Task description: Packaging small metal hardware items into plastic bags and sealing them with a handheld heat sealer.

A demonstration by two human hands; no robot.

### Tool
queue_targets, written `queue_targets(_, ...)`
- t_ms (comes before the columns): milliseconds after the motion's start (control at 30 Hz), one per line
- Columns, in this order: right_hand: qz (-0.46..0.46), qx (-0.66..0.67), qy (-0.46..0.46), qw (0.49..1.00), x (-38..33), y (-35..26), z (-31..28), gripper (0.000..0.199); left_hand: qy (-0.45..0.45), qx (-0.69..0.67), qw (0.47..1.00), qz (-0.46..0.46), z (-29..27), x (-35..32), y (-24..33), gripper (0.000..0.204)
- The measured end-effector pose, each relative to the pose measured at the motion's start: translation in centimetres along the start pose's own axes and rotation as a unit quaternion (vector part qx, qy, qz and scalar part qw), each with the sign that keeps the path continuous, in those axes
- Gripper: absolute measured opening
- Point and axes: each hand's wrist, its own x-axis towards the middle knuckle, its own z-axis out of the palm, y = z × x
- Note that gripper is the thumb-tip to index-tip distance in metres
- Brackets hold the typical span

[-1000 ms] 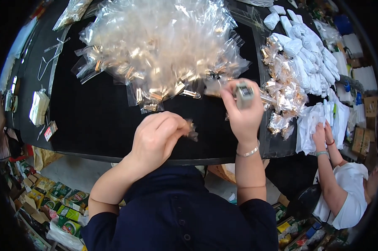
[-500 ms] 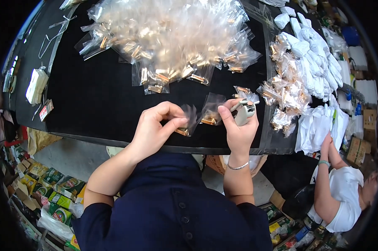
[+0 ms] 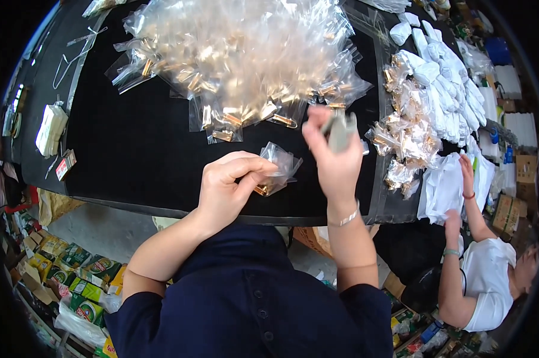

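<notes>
The left hand (image 3: 236,185), at the centre of the frame, pinches some clear bags (image 3: 284,162) between thumb and fingers; gold-coloured metal pieces show in them, low over the black tabletop (image 3: 132,137). Just right of centre, the right hand (image 3: 335,164) is wrapped around a pale grey tool (image 3: 341,132), both blurred. A big heap of bagged gold pieces (image 3: 239,53) fills the top centre, its lower edge near the right hand. A smaller bagged pile (image 3: 407,134) lies right of that hand, beside white packets (image 3: 445,83) at the upper right. At the left sit a pale stack (image 3: 51,129) and a small red-and-white box (image 3: 66,165). At the lower right, a co-worker in a white shirt (image 3: 487,280) has both hands by white bags (image 3: 441,184).
</notes>
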Motion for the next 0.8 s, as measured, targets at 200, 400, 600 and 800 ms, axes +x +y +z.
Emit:
queue_targets(200,0.054,0.01,0.059,0.997,2.3,0.7,0.1,0.019,-0.082,-0.053,0.989,-0.107,-0.8,0.5,-0.4,0.006)
queue_targets(400,-0.006,0.009,0.002,1.0,-2.0,0.2,-1.4,0.021,-0.066,0.132,0.975,0.168,-0.2,2.5,0.2,0.008)
queue_targets(600,0.1,0.09,0.011,0.991,-5.7,0.9,-2.4,0.024,-0.063,-0.123,0.985,-0.108,1.6,1.8,-1.0,0.007)
queue_targets(800,0.084,0.051,0.062,0.993,-7.8,0.7,-0.4,0.022,0.045,-0.113,0.991,-0.049,3.8,1.0,-1.2,0.003)
